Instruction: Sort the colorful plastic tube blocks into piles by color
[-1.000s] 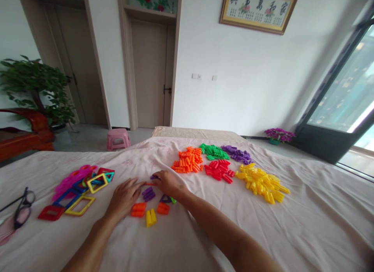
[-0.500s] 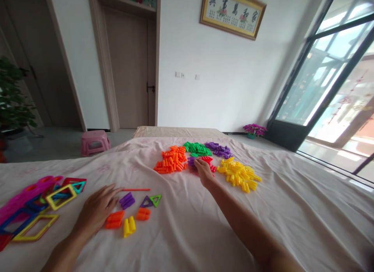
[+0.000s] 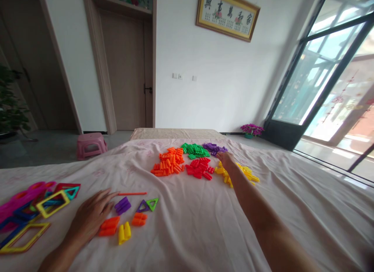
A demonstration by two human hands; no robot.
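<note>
My left hand [image 3: 92, 210] lies on the cloth with its fingers stretched out, open. Its fingertips are at the left end of a thin orange stick [image 3: 133, 193]. Close by are a purple block pair [image 3: 122, 205], orange blocks [image 3: 109, 226], smaller orange blocks [image 3: 139, 219], yellow blocks [image 3: 124, 233], a purple triangle [image 3: 143, 206] and a green triangle [image 3: 152, 204]. My right hand [image 3: 225, 159] reaches to the near edge of the purple block pile [image 3: 214, 148]. Its fingers look drawn together; whatever they hold cannot be made out.
An orange pile [image 3: 169, 163], a green pile [image 3: 195, 149], a red pile [image 3: 200, 167] and a yellow pile [image 3: 247, 172] surround my right hand's area. At left lie overlapping coloured frames [image 3: 54, 204]. The cloth [image 3: 187, 229] is wrinkled. A pink stool [image 3: 91, 145] stands beyond.
My right hand has moved right and away, from over the red pile, with purple at its fingertips, to the purple pile. The red pile is now uncovered. My left hand stays by the stick.
</note>
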